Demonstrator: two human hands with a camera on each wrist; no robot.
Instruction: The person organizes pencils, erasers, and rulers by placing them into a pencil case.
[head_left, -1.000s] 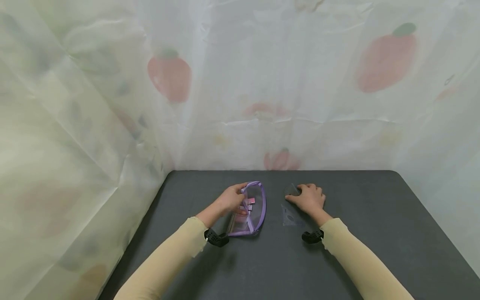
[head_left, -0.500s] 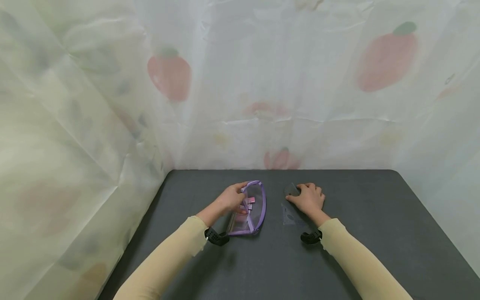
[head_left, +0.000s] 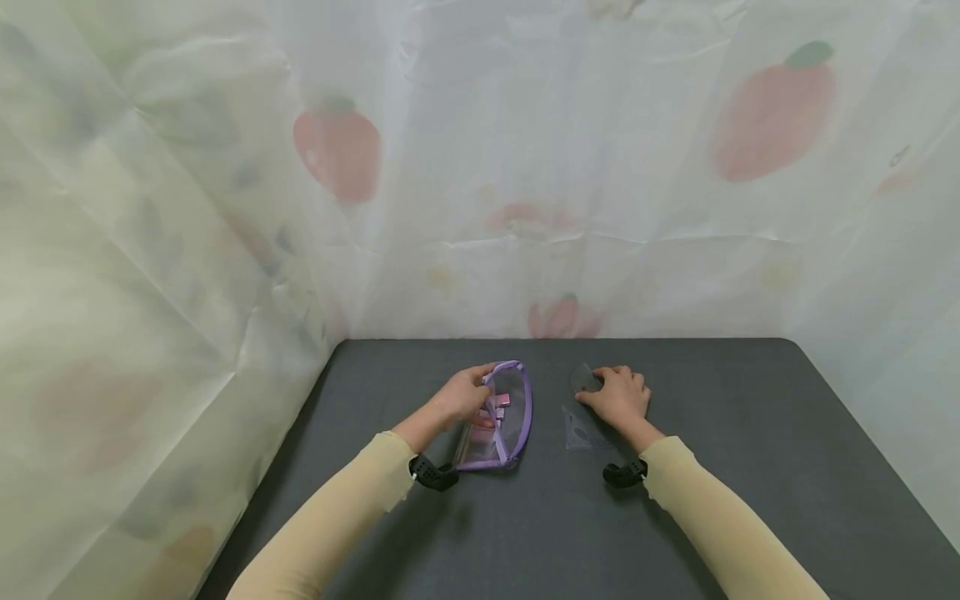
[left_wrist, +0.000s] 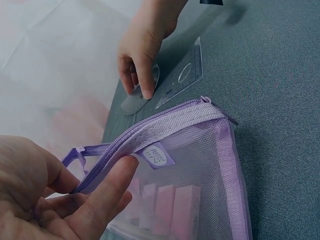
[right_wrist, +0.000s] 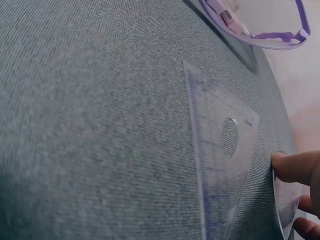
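Note:
My left hand (head_left: 463, 398) grips the zipped edge of a see-through mesh pencil case (left_wrist: 210, 150) with purple trim. The case's mouth gapes toward the right, and its zip pull (left_wrist: 206, 100) sits at one end. Pink and white block-shaped items (left_wrist: 182, 210) show through the mesh. Between thumb and fingers, my right hand (head_left: 621, 397) pinches a clear plastic protractor (left_wrist: 134, 104) by its rounded edge, tilted up at the table; the fingers cover part of it. Closer to me than that hand, a clear set square (right_wrist: 212, 135) with an oval hole lies flat.
The dark grey table (head_left: 525, 542) has a back edge just beyond both hands. Pale curtains (head_left: 465, 167) with fruit prints hang behind it and along its left side. A black strap (head_left: 433, 476) is on the left wrist, another black strap (head_left: 625, 474) on the right.
The protractor has turned slightly in my right hand, its outline now rounder from above, and the thumb has shifted a little. The left hand and pencil case have stayed put.

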